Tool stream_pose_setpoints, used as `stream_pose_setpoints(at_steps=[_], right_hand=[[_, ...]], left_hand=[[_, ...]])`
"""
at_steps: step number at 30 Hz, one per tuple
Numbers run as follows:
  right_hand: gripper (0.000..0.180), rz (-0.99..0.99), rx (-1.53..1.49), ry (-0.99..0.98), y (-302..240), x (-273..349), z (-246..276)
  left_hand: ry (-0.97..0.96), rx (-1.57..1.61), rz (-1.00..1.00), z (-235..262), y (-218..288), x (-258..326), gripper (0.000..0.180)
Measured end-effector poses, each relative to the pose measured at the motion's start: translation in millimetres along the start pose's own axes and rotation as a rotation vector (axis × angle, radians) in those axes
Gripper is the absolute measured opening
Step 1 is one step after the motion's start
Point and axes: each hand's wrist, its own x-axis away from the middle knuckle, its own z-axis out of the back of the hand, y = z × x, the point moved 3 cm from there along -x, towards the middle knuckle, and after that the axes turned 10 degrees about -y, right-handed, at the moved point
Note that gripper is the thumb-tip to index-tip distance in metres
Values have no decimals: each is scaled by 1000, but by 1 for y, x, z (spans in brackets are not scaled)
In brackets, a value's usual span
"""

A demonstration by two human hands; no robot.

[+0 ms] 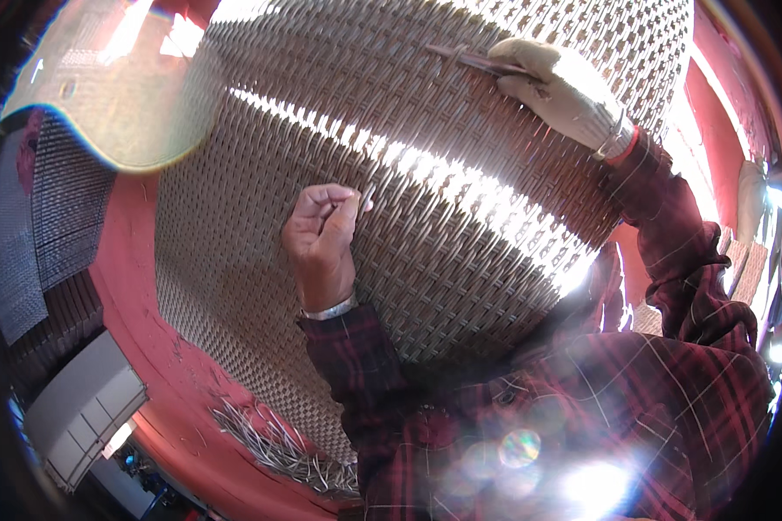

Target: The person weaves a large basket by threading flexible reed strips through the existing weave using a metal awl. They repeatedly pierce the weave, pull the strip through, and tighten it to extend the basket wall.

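Observation:
A large curved panel of woven brown-grey wicker strips (408, 278) fills the middle, with bright light along a ridge. My bare left hand (321, 227) rests close against its weave, thumb and forefinger pinched on a short pale strip end (367, 196). Farther up and to the right, my right hand (558, 85) wears an off-white work glove. Its fingers are closed round a slim, pointed metal tool (465, 59), whose tip lies over the weave; its exact kind is unclear. The gloved palm hides the tool's rear part.
Loose cut strips (287, 451) lie heaped on the red floor (182, 382) at the lower left. A white slatted piece (91, 408) and dark woven pieces (69, 200) stand along the left. Glare washes out parts of the right side.

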Motion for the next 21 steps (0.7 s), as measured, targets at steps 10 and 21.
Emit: stream_pose_setpoints(at_steps=[10, 21], right_hand=[[21, -47, -349, -9, 9, 1, -2], [23, -109, -485, -8, 10, 1, -3]], left_hand=[[52, -89, -7, -2, -8, 1, 3], [328, -334, -261, -20, -5, 6, 3]])
